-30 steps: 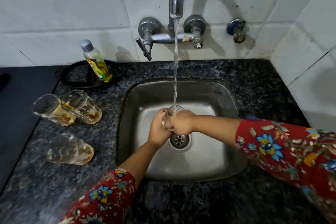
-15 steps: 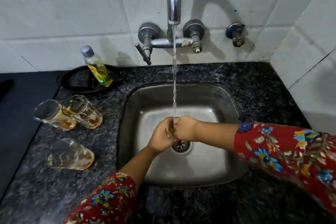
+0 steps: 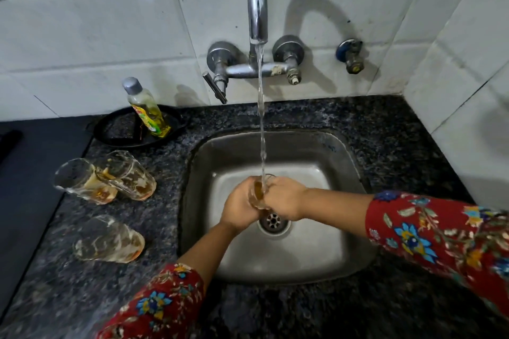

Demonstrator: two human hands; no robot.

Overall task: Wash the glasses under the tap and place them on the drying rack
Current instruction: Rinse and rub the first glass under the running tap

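over the middle of the square steel sink (image 3: 316, 256), set into a speckled dark granite desk (image 3: 385, 124), the person holds a small clear glass (image 3: 257, 193) between both hands. the left hand (image 3: 238, 208) wraps it from the left and the right hand (image 3: 286, 199) from the right. the grip of each is clamped round the glass, fingers curled about its sides. the glass stands mouth up with amber-tinted liquid inside, just on the far side of the round drain (image 3: 273, 221). a thin stream of water (image 3: 261, 118) falls from the tall chrome tap spout (image 3: 257, 0) on the white tiled wall (image 3: 82, 22) straight into the mouth of the glass. both forearms come out of red floral sleeves (image 3: 429, 231).

three stained tumblers lie on their sides on the desk left of the sink. the left tumbler (image 3: 80, 181) and the right tumbler (image 3: 132, 177) form a far pair, side by side and overlapping in view. the near tumbler (image 3: 108, 239) lies apart from them.

beyond the pair, a clear bottle of yellow liquid with a grey cap (image 3: 146, 107) stands in a shallow black tray (image 3: 121, 135) against the wall. a small blue-handled valve (image 3: 351, 55) sits on the wall right of the tap. a flat dark surface (image 3: 27, 173) borders the desk at far left.
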